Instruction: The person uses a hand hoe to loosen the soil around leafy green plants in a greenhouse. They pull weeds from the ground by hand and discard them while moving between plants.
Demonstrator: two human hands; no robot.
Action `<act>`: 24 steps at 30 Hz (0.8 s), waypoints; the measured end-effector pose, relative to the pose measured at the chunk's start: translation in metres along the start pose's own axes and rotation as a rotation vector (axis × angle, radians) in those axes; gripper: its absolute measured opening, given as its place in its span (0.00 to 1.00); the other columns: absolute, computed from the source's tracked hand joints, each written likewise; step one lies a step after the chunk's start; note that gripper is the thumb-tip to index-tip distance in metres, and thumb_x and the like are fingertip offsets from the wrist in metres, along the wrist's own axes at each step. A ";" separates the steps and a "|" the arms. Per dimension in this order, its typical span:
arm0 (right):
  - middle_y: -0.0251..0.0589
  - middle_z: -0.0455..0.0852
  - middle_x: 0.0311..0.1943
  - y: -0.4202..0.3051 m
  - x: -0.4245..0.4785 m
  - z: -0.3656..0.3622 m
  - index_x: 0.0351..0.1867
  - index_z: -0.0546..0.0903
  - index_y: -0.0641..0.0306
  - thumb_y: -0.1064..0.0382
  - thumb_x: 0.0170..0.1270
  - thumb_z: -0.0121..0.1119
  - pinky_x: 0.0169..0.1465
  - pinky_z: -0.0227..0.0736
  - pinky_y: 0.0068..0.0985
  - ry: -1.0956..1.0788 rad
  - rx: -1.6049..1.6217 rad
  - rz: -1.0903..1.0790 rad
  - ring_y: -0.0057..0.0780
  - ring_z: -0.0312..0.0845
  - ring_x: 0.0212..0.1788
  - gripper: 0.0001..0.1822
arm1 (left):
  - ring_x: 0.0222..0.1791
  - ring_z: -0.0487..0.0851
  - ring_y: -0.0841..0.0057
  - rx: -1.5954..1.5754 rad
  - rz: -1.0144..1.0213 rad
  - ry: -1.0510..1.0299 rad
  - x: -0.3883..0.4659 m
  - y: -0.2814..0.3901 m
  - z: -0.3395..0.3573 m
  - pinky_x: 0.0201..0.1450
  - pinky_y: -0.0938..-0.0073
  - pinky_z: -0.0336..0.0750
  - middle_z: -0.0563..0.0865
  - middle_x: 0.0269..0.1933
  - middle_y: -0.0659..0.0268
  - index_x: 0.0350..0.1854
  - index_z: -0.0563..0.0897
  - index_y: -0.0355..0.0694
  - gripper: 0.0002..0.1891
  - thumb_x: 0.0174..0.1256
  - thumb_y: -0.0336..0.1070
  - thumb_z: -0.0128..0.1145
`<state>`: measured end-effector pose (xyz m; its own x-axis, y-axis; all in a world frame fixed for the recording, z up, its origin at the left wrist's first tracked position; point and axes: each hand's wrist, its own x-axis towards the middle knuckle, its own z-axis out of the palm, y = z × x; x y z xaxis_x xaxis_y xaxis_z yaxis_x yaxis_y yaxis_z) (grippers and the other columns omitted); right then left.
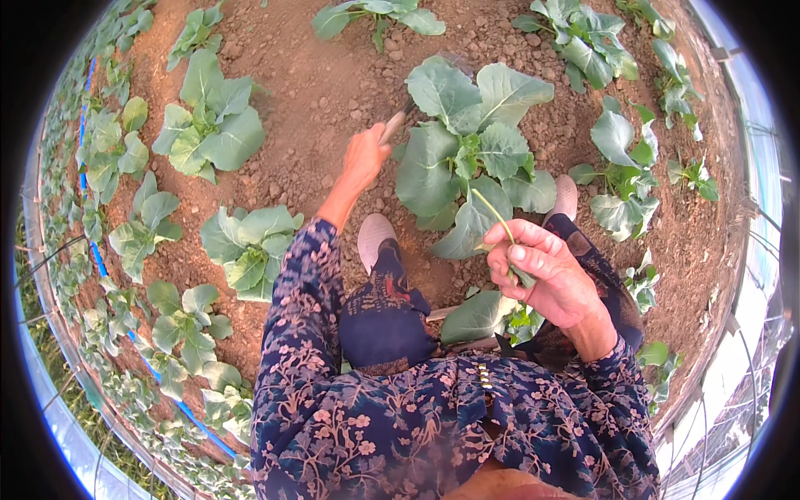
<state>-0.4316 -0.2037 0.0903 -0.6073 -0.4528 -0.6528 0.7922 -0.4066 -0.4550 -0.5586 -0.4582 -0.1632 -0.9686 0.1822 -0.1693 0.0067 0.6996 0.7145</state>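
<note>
My left hand point(364, 153) is closed around the wooden handle point(392, 127) of a tool, left of a large leafy brassica plant point(465, 150). The tool's dark far end is blurred and partly hidden by the plant's leaves. Between the thumb and fingers of my right hand point(544, 269) is a thin green stem point(494, 212), with a bit of leaf at the palm. This hand is raised over the lower right side of the big plant. One broad leaf point(475, 317) shows below, between my legs.
Brown clumpy soil point(306, 125) bears rows of brassica plants on both sides. My shoes point(377, 240) stand on either side of the large plant. A blue hose or pipe point(97, 259) runs along the left. Clear plastic sheeting point(759, 250) borders the right edge.
</note>
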 end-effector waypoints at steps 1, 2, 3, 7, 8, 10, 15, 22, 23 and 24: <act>0.33 0.81 0.34 0.001 0.002 -0.001 0.50 0.78 0.63 0.64 0.67 0.57 0.32 0.67 0.17 0.002 0.004 -0.006 0.18 0.73 0.33 0.12 | 0.39 0.80 0.44 0.025 0.066 0.008 0.029 0.004 0.009 0.40 0.50 0.72 0.82 0.35 0.43 0.45 0.77 0.36 0.14 0.55 0.33 0.53; 0.33 0.81 0.33 0.002 0.004 -0.004 0.50 0.78 0.63 0.64 0.68 0.56 0.32 0.67 0.17 0.001 0.001 -0.009 0.18 0.73 0.34 0.12 | 0.40 0.80 0.44 0.013 0.077 0.007 0.056 0.015 0.018 0.40 0.50 0.72 0.82 0.35 0.43 0.41 0.77 0.35 0.12 0.55 0.32 0.52; 0.33 0.80 0.33 0.003 0.004 -0.001 0.50 0.78 0.63 0.63 0.68 0.56 0.33 0.67 0.18 0.021 0.006 -0.006 0.18 0.73 0.34 0.12 | 0.41 0.80 0.44 0.006 0.084 -0.003 0.076 0.023 0.022 0.40 0.49 0.72 0.82 0.35 0.43 0.38 0.77 0.33 0.10 0.54 0.32 0.52; 0.33 0.80 0.34 0.004 0.008 0.000 0.49 0.79 0.62 0.62 0.69 0.56 0.34 0.66 0.18 0.017 0.029 0.025 0.18 0.72 0.35 0.12 | 0.38 0.80 0.44 0.013 0.108 0.039 0.092 0.013 0.033 0.38 0.49 0.71 0.81 0.34 0.44 0.36 0.77 0.33 0.10 0.54 0.33 0.52; 0.33 0.79 0.34 0.003 0.007 -0.002 0.49 0.79 0.62 0.62 0.69 0.56 0.34 0.66 0.18 0.017 0.039 0.031 0.18 0.72 0.35 0.12 | 0.37 0.80 0.45 0.035 0.145 0.005 0.077 0.008 0.025 0.38 0.50 0.71 0.81 0.33 0.44 0.38 0.77 0.34 0.11 0.54 0.33 0.52; 0.32 0.79 0.34 0.002 -0.001 0.001 0.49 0.79 0.62 0.62 0.69 0.55 0.35 0.66 0.18 0.017 0.028 0.007 0.18 0.72 0.35 0.12 | 0.35 0.80 0.45 0.044 0.097 -0.075 0.030 0.012 -0.009 0.37 0.51 0.71 0.81 0.32 0.44 0.41 0.77 0.34 0.13 0.54 0.33 0.52; 0.33 0.79 0.34 0.004 -0.013 0.005 0.50 0.78 0.64 0.64 0.69 0.54 0.35 0.66 0.19 -0.074 0.033 0.015 0.18 0.72 0.35 0.11 | 0.33 0.81 0.48 0.083 -0.274 0.016 -0.138 -0.026 -0.071 0.35 0.55 0.72 0.81 0.33 0.44 0.53 0.77 0.41 0.21 0.54 0.34 0.55; 0.36 0.79 0.34 0.002 -0.021 0.016 0.52 0.76 0.66 0.60 0.70 0.54 0.35 0.68 0.18 -0.180 0.040 0.026 0.19 0.72 0.35 0.15 | 0.34 0.82 0.47 0.142 -0.353 0.177 -0.176 -0.046 -0.066 0.36 0.56 0.74 0.83 0.33 0.46 0.56 0.76 0.43 0.23 0.54 0.34 0.58; 0.36 0.79 0.35 0.002 -0.022 0.016 0.53 0.76 0.66 0.59 0.70 0.54 0.35 0.68 0.17 -0.183 0.040 0.007 0.19 0.72 0.35 0.16 | 0.35 0.82 0.47 0.131 -0.332 0.231 -0.153 -0.045 -0.058 0.36 0.55 0.74 0.83 0.33 0.46 0.54 0.77 0.42 0.22 0.54 0.35 0.58; 0.36 0.79 0.36 0.003 -0.021 0.016 0.54 0.75 0.66 0.59 0.68 0.57 0.36 0.68 0.19 -0.177 0.023 0.001 0.20 0.72 0.36 0.18 | 0.35 0.82 0.47 0.128 -0.310 0.288 -0.128 -0.047 -0.056 0.37 0.54 0.74 0.83 0.33 0.46 0.52 0.77 0.41 0.20 0.53 0.35 0.58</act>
<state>-0.4178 -0.2084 0.1126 -0.6092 -0.5852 -0.5352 0.7924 -0.4234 -0.4390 -0.4490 -0.5533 -0.1368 -0.9594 -0.2368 -0.1535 -0.2818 0.7740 0.5671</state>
